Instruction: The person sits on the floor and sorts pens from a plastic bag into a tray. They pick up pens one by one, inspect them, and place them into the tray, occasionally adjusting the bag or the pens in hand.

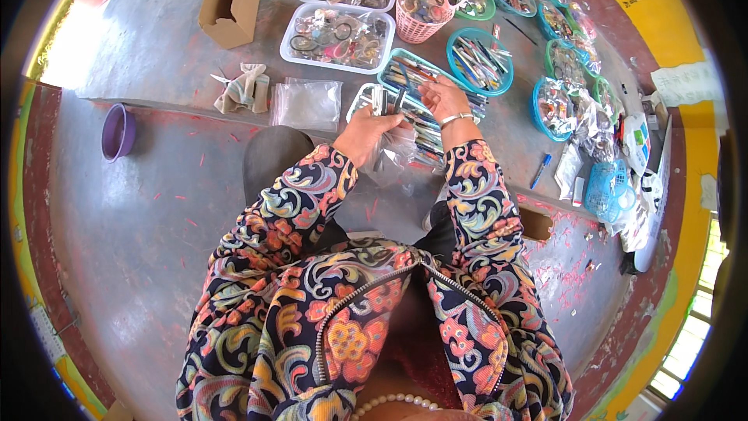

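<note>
My left hand point(362, 134) is closed round a clear plastic bag point(396, 150) and a few upright pens point(379, 100), some pale and one dark. The bag hangs below its fingers. Over a teal basket point(387, 64) full of pens, my right hand point(446, 100) has its fingers curled; whatever is between them is too small to make out. Many loose pens point(428, 139) lie in a pale tray under and between both hands. Just beyond the right hand stands a round blue basket point(510, 70) of more pens.
Left of my hands are a stack of clear bags point(306, 104), a beige cloth point(245, 90) and a cardboard box point(228, 12). Clear tubs point(337, 64) and a pink basket point(421, 30) stand behind. Filled baskets point(536, 113) line the right; a purple bowl point(118, 132) sits far left.
</note>
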Motion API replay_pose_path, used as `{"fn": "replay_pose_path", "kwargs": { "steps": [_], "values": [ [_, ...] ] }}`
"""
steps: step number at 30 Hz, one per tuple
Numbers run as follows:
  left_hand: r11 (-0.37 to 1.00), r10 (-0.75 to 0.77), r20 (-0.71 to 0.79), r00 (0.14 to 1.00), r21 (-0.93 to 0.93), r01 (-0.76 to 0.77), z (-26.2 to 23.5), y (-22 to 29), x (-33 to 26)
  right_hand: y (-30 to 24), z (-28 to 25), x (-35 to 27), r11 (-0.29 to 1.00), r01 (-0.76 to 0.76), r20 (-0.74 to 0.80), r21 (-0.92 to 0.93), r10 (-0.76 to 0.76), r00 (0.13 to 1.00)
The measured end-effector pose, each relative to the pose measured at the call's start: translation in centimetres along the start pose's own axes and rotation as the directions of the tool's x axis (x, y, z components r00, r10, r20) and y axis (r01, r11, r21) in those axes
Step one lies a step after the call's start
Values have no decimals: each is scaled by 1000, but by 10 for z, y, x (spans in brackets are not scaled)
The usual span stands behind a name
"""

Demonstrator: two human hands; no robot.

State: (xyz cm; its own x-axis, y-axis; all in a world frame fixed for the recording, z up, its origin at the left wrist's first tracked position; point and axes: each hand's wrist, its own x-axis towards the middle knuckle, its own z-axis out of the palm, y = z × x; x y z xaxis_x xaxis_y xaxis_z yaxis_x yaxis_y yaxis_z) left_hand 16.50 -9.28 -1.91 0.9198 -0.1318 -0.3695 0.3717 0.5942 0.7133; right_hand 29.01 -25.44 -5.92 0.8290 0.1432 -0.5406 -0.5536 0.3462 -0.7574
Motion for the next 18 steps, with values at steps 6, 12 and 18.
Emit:
{"fn": "replay_pose_path", "kwargs": {
  "steps": [6,12,18],
  "values": [
    [998,-64,-5,998,6,64,-6,-5,2,-13,-14,-40,992,37,27,-117,-34,999],
    [997,-74,-106,992,27,78,1,-5,-4,18,-31,-7,540,144,24,-829,-223,974],
    [996,-59,-194,979,61,72,1,-7,-5,52,-16,38,-23,127,128,-992,-325,937]
  ]
}}
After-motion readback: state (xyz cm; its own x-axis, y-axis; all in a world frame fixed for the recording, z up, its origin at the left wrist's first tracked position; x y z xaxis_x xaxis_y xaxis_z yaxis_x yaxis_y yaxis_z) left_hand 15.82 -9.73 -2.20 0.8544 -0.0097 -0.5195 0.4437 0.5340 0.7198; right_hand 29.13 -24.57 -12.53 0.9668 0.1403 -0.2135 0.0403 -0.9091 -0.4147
